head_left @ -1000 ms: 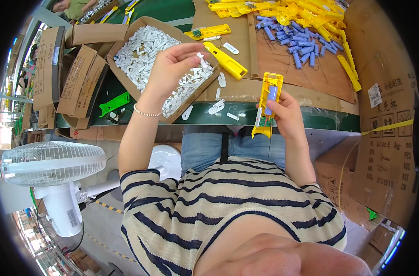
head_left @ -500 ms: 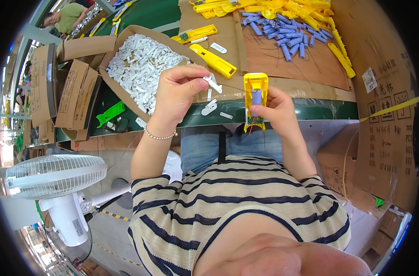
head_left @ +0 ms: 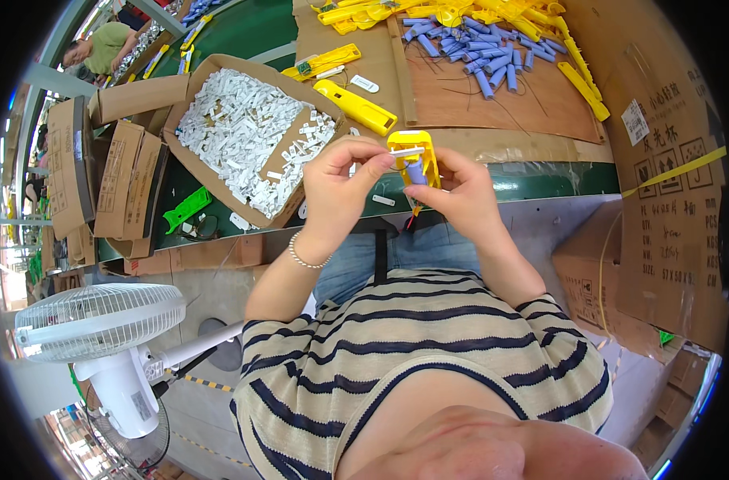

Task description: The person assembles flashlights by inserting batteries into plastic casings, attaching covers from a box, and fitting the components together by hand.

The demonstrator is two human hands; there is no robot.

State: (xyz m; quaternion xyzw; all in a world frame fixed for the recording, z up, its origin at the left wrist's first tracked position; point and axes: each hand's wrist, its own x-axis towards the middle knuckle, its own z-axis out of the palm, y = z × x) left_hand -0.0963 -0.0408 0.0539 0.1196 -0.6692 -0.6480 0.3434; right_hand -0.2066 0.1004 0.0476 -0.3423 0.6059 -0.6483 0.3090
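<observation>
My left hand (head_left: pixel 340 182) pinches a small white plastic piece (head_left: pixel 408 151) between thumb and fingertips, over the upper end of a yellow plastic housing. The housing (head_left: pixel 427 149) is gripped in my right hand (head_left: pixel 463 196), its open side facing me. A blue-purple cylindrical battery (head_left: pixel 415 173) lies inside, with my right thumb against the housing beside it. Thin wires show at the lower end; the rest of that end is hidden by my fingers. Whether the white piece touches the housing I cannot tell.
Left of my hands stands a cardboard box (head_left: pixel 287 150) of small white pieces. Beyond them lie a yellow housing (head_left: pixel 355 106), a heap of blue batteries (head_left: pixel 492 60) and more yellow shells. A green shell (head_left: pixel 187 210), tall carton (head_left: pixel 660 208) and white fan (head_left: pixel 100 320) flank me. A person (head_left: pixel 104 48) works far left.
My left hand has brought the white piece rightward to the housing's upper end. My right hand has moved the housing left and tilted it.
</observation>
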